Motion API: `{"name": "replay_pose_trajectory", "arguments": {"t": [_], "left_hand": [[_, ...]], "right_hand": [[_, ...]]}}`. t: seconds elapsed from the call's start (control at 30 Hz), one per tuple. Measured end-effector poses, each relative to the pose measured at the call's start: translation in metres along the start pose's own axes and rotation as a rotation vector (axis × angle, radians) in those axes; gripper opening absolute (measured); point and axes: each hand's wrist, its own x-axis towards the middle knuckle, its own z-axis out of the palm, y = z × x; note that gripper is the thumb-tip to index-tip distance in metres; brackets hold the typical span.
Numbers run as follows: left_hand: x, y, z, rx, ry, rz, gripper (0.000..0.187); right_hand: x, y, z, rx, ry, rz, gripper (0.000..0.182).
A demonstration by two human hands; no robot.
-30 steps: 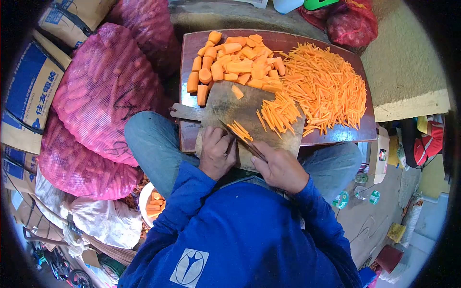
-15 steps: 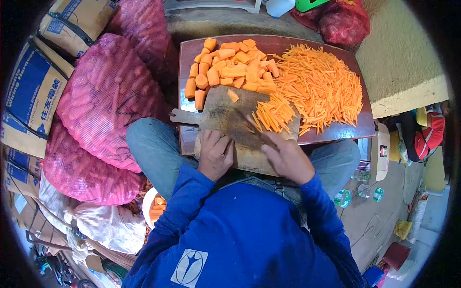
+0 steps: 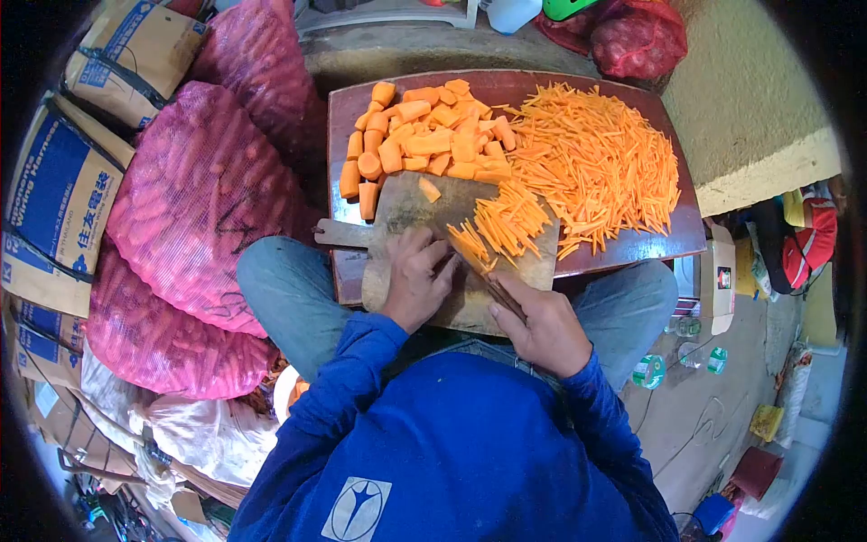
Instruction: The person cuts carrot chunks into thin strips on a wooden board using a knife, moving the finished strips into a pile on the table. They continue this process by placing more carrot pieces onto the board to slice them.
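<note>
Landmark: I take the chopping board [image 3: 397, 210] as reference, sides as the wearer sees them; its far part overlaps the near edge of the worktop [image 3: 637, 246], its short handle points left.
Right hand [image 3: 542, 327]: over the board's near-right part; I log it as wrapped around the handle of the knife [image 3: 503, 294].
Knife: slants across the board, blade pointing away and leftward, along the near-left side of the cut sticks.
Left hand [image 3: 417, 275]: on the board's left half, fingers bent, just beside the blade; I cannot tell whether anything is pinched beneath them.
Carrot sticks [image 3: 510, 219]: small pile on the board's right half, touching the larger heap.
Single carrot piece [image 3: 429, 189]: on the board's far part, apart from the sticks.
Carrot chunks [image 3: 433, 135]: peeled, massed on the worktop beyond the board.
Shredded heap [image 3: 605, 163]: on the worktop, beyond and right of the board.
Mesh sacks [image 3: 203, 203]: pink, bulging, left of the board.
Cardboard boxes [image 3: 63, 208]: farther left of the board, past the sacks.
Red mesh bag [image 3: 639, 42]: well beyond the board, to its right.
</note>
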Motion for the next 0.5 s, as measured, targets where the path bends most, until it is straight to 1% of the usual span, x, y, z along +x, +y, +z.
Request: {"name": "replay_pose_trajectory", "arguments": {"t": [0.03, 0.1, 0.13, 0.2, 0.23, 0.3, 0.33, 0.37, 0.4, 0.43, 0.47, 0.5], "left_hand": [[0.006, 0.003, -0.004, 0.05, -0.032, 0.043, 0.011], [0.015, 0.001, -0.006, 0.094, -0.072, 0.1, 0.011], [0.018, -0.005, -0.007, 0.02, -0.01, 0.043, 0.011], [0.024, -0.013, -0.011, -0.111, 0.113, -0.069, 0.011], [0.032, -0.007, -0.018, -0.113, 0.103, -0.066, 0.011], [0.046, 0.004, -0.032, -0.229, 0.072, -0.131, 0.014], [0.052, 0.005, -0.033, -0.152, -0.02, -0.055, 0.03], [0.056, 0.012, -0.035, -0.146, -0.019, -0.054, 0.03], [0.063, 0.027, -0.035, -0.042, -0.141, 0.072, 0.039], [0.068, 0.037, -0.031, 0.061, -0.264, 0.199, 0.048], [0.07, 0.039, -0.022, 0.063, -0.264, 0.203, 0.048], [0.073, 0.038, -0.009, 0.177, -0.298, 0.26, 0.052]], "right_hand": [[-0.002, -0.002, -0.002, -0.002, 0.01, 0.001, 0.041], [-0.007, -0.006, -0.008, -0.16, 0.004, -0.012, 0.044], [-0.008, -0.004, -0.009, -0.159, 0.018, -0.004, 0.044], [-0.011, 0.003, -0.007, -0.289, 0.131, -0.143, 0.045], [-0.013, 0.006, -0.006, -0.287, 0.136, -0.133, 0.045], [-0.015, 0.011, -0.004, -0.48, 0.03, -0.168, 0.044], [-0.016, 0.012, -0.003, -0.476, 0.032, -0.171, 0.044], [-0.015, 0.011, -0.002, -0.535, 0.01, -0.197, 0.044], [-0.014, 0.011, -0.001, -0.597, -0.011, -0.223, 0.043], [-0.012, 0.01, 0.0, -0.596, -0.006, -0.226, 0.043], [-0.01, 0.01, 0.0, -0.621, -0.014, -0.252, 0.045], [-0.01, 0.01, 0.0, -0.647, -0.022, -0.276, 0.046]]}}
